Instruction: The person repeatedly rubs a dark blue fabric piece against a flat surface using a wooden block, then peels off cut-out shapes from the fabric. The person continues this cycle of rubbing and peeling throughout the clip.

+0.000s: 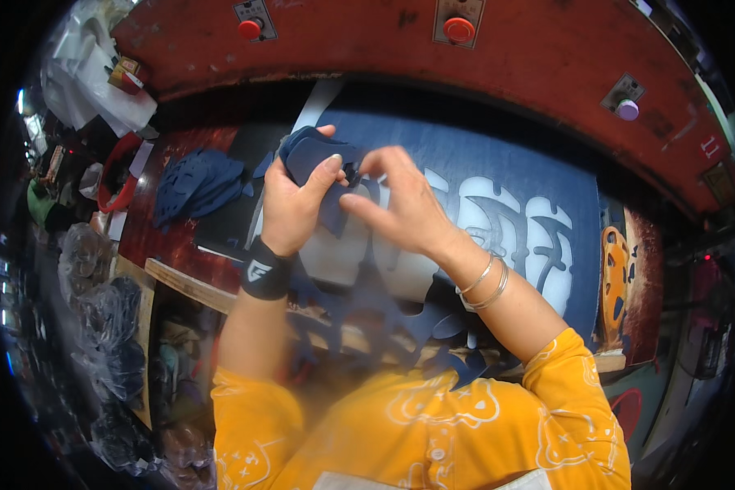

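Note:
My left hand (292, 208), with a black band on its wrist, grips a small stack of dark blue cut pieces (309, 155), its thumb lying across the top. Close to the stack's right side is my right hand (412, 208), slightly blurred. Its thumb and fingers are apart, and I see nothing held between them. Beneath both hands a dark blue sheet (498, 151) lies on the work surface, with several shaped cut-outs showing a pale surface through them. Loose blue scraps (433, 322) hang at the sheet's near edge, partly blurred.
A pile of blue cut pieces (196, 184) lies at left. An orange cutting die (614, 282) sits at the right end of the table. Across the far side runs a red machine beam (351, 37) with a red push button (459, 30). Clear plastic bags (110, 318) fill the lower left.

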`<state>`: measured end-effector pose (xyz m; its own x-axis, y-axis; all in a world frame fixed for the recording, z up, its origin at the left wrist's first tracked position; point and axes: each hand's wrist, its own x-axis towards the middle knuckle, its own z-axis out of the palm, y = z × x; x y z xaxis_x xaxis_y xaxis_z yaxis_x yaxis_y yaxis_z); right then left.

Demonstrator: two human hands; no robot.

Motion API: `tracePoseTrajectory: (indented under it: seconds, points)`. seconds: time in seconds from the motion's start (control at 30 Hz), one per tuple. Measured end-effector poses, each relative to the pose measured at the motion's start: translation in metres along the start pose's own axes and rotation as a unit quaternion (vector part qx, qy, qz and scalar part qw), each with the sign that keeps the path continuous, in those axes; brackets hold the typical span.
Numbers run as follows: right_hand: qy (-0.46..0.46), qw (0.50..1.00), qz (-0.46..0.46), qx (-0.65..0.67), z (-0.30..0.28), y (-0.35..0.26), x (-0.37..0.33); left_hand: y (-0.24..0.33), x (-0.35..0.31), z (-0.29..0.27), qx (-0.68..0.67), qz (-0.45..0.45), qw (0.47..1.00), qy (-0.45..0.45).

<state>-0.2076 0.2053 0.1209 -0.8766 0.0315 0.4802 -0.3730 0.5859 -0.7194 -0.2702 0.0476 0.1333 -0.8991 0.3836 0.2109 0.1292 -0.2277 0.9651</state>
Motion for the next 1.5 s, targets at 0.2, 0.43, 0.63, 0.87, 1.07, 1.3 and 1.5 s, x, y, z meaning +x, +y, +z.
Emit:
tracePoseTrajectory:
  seconds: [0.2,0.43,0.63,0.87,1.07,1.3,1.5]
  points:
    - [0.014,0.995,-0.075,-0.061,-0.001,0.019,0.01,-0.004,0.019,-0.007,-0.076,-0.001,0.997,0.004]
    - [0.167,0.983,0.016,0.071,-0.004,0.028,0.021,-0.008,-0.006,-0.001,0.122,-0.005,0.983,-0.14]
    - [-0.04,0.972,0.122,0.197,-0.004,0.026,0.014,-0.011,0.012,-0.01,0.023,0.02,0.999,-0.03]
    - [0.065,0.949,0.197,0.236,0.006,0.028,0.025,-0.012,0.005,-0.016,0.17,0.061,0.978,-0.101]
    - [0.139,0.98,0.095,0.104,0.023,0.036,0.028,-0.003,0.006,-0.017,0.209,-0.031,0.97,-0.119]
    - [0.079,0.988,-0.022,-0.131,0.021,0.06,0.034,0.01,0.01,-0.02,0.224,-0.087,0.945,-0.224]
    - [0.049,0.986,-0.035,-0.158,0.011,0.06,0.041,0.012,0.015,-0.014,0.234,-0.145,0.932,-0.235]
